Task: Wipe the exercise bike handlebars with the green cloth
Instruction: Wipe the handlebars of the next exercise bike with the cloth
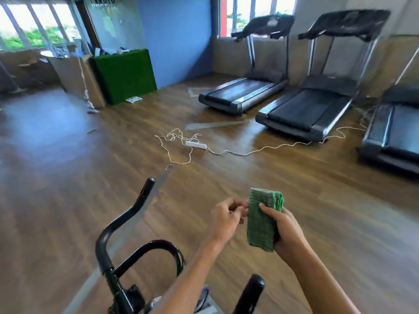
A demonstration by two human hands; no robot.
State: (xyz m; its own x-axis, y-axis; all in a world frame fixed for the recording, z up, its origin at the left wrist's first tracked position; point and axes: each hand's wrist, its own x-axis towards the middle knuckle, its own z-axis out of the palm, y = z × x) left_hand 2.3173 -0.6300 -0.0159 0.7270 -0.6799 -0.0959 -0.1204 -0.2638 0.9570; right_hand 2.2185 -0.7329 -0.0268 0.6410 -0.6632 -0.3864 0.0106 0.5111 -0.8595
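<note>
Green cloth [263, 220]: folded into a thick pad, held up in the air right of centre, above the floor and clear of the bike.
Right hand [286, 233]: clamped on the cloth, thumb across its front face, fingers wrapped behind its right edge.
Left hand [226, 219]: fingers curled, tips at the cloth's left edge. Cannot tell whether they pinch it or only touch.
Handlebars [102, 243]: black, low in the near left, below and left of both hands. Left horn rises toward the far side, a curved loop sits in the middle, and a short right grip [252, 287] shows under the left forearm. Neither hand nor the cloth touches them.
Floor [68, 189]: wood-look planks. White power strip [196, 145] lies mid-floor with a tangled white cord trailing right.
Far right: three treadmills [303, 109] side by side.
Far left: green turf-covered panel [123, 75] against a blue wall.
</note>
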